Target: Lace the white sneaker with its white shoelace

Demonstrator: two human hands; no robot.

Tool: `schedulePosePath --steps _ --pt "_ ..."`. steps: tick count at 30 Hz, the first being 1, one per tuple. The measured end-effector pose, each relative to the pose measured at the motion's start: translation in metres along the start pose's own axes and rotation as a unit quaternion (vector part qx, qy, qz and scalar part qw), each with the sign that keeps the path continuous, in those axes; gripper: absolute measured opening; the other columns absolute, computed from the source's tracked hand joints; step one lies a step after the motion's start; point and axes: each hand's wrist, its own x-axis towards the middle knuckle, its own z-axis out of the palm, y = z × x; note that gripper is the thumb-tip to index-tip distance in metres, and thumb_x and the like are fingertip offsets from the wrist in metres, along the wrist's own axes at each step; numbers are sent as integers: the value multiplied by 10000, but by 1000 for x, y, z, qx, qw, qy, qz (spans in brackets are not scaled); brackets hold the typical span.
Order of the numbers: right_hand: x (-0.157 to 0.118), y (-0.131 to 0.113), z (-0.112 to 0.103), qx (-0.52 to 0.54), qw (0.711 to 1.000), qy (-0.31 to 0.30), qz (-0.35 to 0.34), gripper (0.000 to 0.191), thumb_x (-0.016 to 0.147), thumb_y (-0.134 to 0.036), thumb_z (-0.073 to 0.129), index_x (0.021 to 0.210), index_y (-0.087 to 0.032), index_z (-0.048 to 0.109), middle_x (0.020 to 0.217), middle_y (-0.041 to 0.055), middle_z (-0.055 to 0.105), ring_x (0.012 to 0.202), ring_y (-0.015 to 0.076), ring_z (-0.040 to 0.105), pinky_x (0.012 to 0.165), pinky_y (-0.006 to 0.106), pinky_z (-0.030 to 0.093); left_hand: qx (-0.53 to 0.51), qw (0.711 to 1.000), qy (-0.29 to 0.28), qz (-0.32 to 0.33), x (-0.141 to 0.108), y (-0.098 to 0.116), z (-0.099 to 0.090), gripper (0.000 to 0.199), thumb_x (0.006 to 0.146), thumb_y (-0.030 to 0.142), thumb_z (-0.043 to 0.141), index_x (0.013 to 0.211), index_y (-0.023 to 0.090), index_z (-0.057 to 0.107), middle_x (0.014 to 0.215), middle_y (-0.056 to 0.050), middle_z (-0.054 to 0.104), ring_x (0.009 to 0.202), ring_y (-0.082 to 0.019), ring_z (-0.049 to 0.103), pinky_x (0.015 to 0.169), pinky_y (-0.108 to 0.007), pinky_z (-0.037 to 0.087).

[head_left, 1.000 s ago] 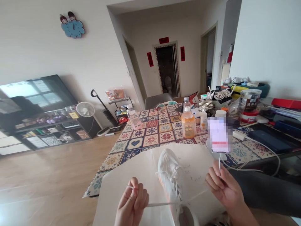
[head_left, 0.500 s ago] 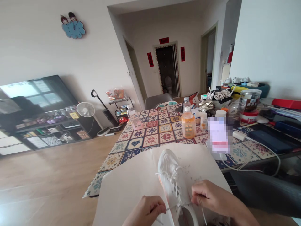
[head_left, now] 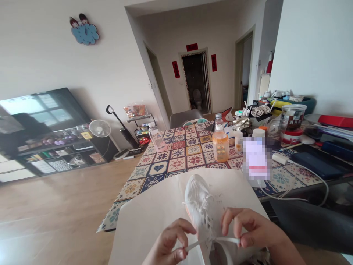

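Note:
A white sneaker (head_left: 199, 206) lies on a large white sheet (head_left: 149, 217), toe pointing away from me. Its laces run criss-cross up the front, and the collar opening faces me. My left hand (head_left: 174, 241), left of the collar, pinches one end of the white shoelace (head_left: 227, 240) between thumb and finger. Over on the right, my right hand (head_left: 248, 228) pinches the other side of the lace, its remaining fingers loosely raised. Between the hands the lace stretches across the top of the shoe, crossing near the upper eyelets.
Beyond the sheet is a patterned tablecloth (head_left: 168, 162). On it stand an orange-filled bottle (head_left: 221, 147), a pink-tinted bottle (head_left: 157, 139) and a propped phone (head_left: 257, 158) with a white cable. Jars, including a lidded tub (head_left: 292, 117), and other clutter crowd the right side.
Both hands have loosened from tighter fists into finger pinches with the other fingers lifted. The lace now shows as a taut line across the shoe. The sneaker stays in place.

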Motion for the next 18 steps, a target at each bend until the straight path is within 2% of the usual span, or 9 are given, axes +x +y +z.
schedulePosePath --steps 2,4,6,9,12,14,16,18 --pt "7 5 12 90 995 40 -6 337 829 -504 806 706 -210 699 933 63 760 1000 255 690 904 396 485 -60 998 33 14 6 -2 15 431 850 606 694 704 202 655 990 -104 718 954 -267 616 834 -338 447" --pt "12 12 24 132 988 85 4 346 823 -535 801 729 -216 706 825 41 750 880 239 716 869 401 503 -116 992 39 29 13 -5 31 377 860 558 713 722 207 693 859 -80 724 850 -243 638 784 -329 466" --pt "16 19 33 131 984 116 13 353 829 -562 785 757 -221 726 756 10 709 727 192 698 770 350 516 -136 988 49 54 19 -12 42 329 866 503 735 723 207 734 736 -53 683 732 -203 618 718 -303 466" --pt "18 24 41 105 985 133 20 302 842 -529 787 803 -230 776 760 -11 651 640 143 639 643 271 483 -129 984 70 103 26 -24 49 288 872 447 749 711 210 782 679 -39 628 648 -170 593 648 -278 459" --pt "19 21 45 25 989 148 17 245 874 -457 779 796 -226 807 754 -5 631 691 145 615 669 255 469 -116 983 69 123 29 -29 50 243 883 398 749 721 229 813 732 -46 625 670 -174 632 641 -274 477" --pt "18 18 49 -57 985 163 25 262 901 -451 749 790 -218 793 729 -3 639 708 155 614 687 255 471 -96 986 77 108 28 -27 51 206 852 377 789 715 226 813 733 -43 627 687 -168 624 659 -264 478" --pt "17 15 51 -108 978 173 52 292 902 -485 731 805 -211 754 704 -6 656 673 160 615 647 248 473 -112 986 101 66 27 -25 53 171 779 388 856 787 225 804 713 -26 634 666 -152 595 647 -246 466" --pt "15 13 53 -126 974 174 73 309 891 -508 730 819 -208 721 724 4 686 666 166 626 624 243 478 -138 983 121 27 27 -23 55 306 696 434 905 886 224 791 737 -21 648 648 -150 583 626 -242 463"
